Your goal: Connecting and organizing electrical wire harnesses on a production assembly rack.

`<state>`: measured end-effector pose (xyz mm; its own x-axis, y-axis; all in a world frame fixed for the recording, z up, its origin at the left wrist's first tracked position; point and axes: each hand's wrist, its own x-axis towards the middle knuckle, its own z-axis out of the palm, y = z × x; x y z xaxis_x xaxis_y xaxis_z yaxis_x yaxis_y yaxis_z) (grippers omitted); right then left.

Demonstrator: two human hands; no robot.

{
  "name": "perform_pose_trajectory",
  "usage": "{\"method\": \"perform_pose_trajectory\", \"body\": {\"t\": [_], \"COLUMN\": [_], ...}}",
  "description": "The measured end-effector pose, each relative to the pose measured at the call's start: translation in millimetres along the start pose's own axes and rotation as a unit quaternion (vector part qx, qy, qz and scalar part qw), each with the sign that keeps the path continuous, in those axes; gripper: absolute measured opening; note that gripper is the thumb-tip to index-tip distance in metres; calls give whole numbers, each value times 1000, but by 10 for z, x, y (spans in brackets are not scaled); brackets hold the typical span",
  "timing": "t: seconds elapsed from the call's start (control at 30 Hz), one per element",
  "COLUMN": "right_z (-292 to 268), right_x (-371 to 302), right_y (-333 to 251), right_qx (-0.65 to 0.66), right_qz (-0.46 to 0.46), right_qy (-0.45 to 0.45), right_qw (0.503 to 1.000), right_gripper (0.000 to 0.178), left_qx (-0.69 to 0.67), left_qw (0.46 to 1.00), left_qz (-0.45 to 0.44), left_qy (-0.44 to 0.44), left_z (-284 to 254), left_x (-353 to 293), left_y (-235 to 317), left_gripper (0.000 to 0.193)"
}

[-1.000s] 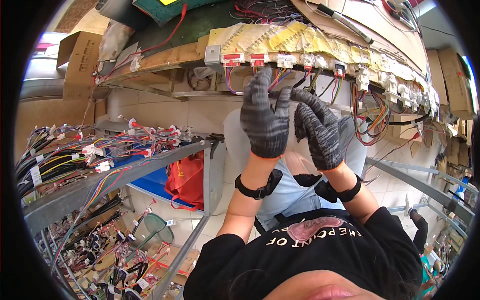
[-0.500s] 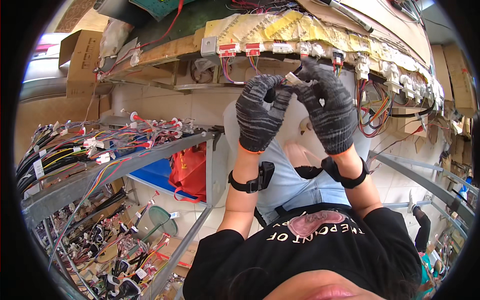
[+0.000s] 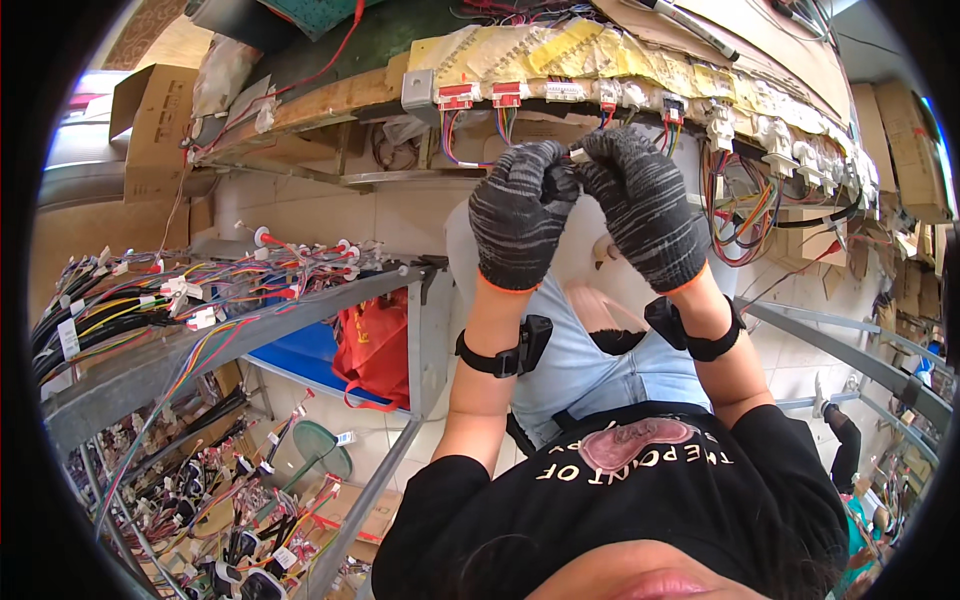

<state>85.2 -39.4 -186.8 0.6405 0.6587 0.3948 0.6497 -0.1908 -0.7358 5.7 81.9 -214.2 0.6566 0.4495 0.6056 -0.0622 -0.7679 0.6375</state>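
Both hands wear dark grey striped knit gloves and meet in front of the bench edge, fingertips close together. My right hand (image 3: pixel 645 205) is closed in a pinch on a small white plug connector (image 3: pixel 579 155), mostly covered by the fingers. Beside it, my left hand (image 3: pixel 520 215) is also closed, its fingertips curled inward; what they grip is hidden. Just beyond, red-and-white connectors (image 3: pixel 506 95) line the bench edge with coloured wires hanging from them. A dark connector (image 3: pixel 673 110) with wires sits beyond my right hand.
White connectors (image 3: pixel 778 145) and looped wire bundles (image 3: pixel 735 215) hang along the bench at right. On the left, a metal rack (image 3: pixel 230 345) carries wire harnesses (image 3: pixel 180 290), with more harnesses below. A red bag (image 3: pixel 372 345) lies beside it. A marker (image 3: pixel 690 25) rests on the bench top.
My hands have drawn closer together. The right fingers have dropped a little and closed in, so less of the white plug connector shows. The left fingers are more tightly curled.
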Motion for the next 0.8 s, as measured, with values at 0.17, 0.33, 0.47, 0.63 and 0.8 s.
{"method": "perform_pose_trajectory", "body": {"t": [0.17,0.33,0.47,0.63,0.8], "right_z": [71,155,88,-92,-90], "right_x": [21,143,178,151,157], "right_y": [-21,-6,-27,-27,18], "right_qx": [52,-21,50,341,402], "right_qz": [67,-7,22,241,298], "right_qy": [38,76,48,-76,-107], "right_qw": [996,997,997,906,859], "right_gripper": [17,13,16,19,17], "left_qx": [-85,-138,-242,-360,-357], "left_qw": [985,981,919,867,876], "left_qz": [-124,-99,-263,-320,-277], "left_qy": [-90,-91,-169,-128,-170], "left_z": [-35,-112,-164,-144,-175], "left_x": [44,135,171,133,88], "left_y": [-68,-122,-109,-73,-145], "left_gripper": [18,13,14,14,12]}}
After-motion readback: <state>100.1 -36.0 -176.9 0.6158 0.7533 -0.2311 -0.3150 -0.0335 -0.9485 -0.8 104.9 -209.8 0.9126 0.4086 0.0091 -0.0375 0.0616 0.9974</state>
